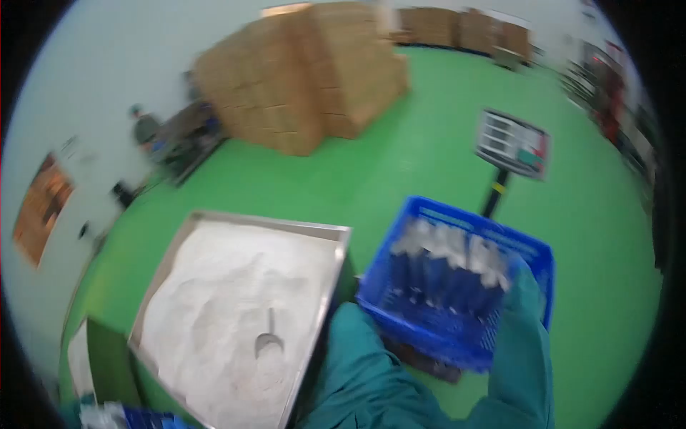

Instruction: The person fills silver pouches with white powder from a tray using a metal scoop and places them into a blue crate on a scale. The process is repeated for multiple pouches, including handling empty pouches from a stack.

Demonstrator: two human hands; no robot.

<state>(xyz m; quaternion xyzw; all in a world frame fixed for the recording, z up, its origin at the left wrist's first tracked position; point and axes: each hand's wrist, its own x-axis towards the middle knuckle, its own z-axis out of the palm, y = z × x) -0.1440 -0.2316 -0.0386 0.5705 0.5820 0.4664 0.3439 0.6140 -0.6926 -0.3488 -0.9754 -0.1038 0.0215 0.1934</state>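
Observation:
My right hand [518, 270], blurred, reaches into a blue plastic basket [457, 350] at the right end of a row of pouches [446, 268]. These pouches stand upright side by side, dark blue below and whitish above. The fingers are smeared by motion, and I cannot tell whether they grip the end pouch. At the bottom left corner, a bit of teal sleeve shows beside blue-and-white packets [146, 417]; my left hand is out of sight there.
A metal tray [341, 247] of white powder, with a metal scoop [269, 343] lying in it, is left of my knee. The basket rests on a floor scale, its display [512, 143] on a post behind. Stacked cartons [300, 79] stand farther back, and a person [145, 127] is by the wall.

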